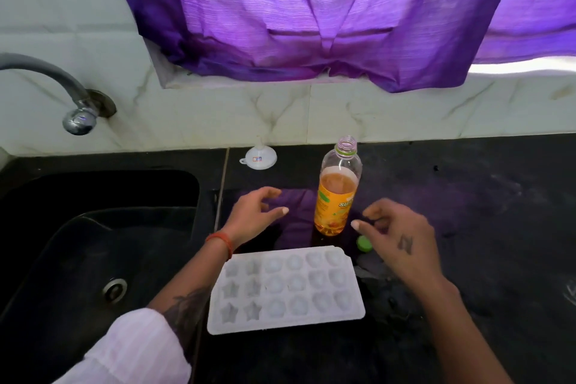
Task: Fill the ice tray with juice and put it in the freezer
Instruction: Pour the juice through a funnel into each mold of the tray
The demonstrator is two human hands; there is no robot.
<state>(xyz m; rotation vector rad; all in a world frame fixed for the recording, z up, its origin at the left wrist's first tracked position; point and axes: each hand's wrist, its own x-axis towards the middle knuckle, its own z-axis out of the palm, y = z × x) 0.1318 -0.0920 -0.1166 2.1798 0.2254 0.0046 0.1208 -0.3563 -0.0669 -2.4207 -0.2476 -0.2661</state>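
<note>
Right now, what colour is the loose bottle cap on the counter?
Green; the bottle cap shows in the head view.

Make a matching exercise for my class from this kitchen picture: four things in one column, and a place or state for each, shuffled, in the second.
Things:
1. bottle
2. cap
3. funnel
4. tray

Places or states:
A. lies on the counter near the right hand
B. stands upside down near the wall
C. open, upright, partly full of orange juice
D. white, nearest the person, its moulds unfilled

Pairs: 1-C, 2-A, 3-B, 4-D
</note>
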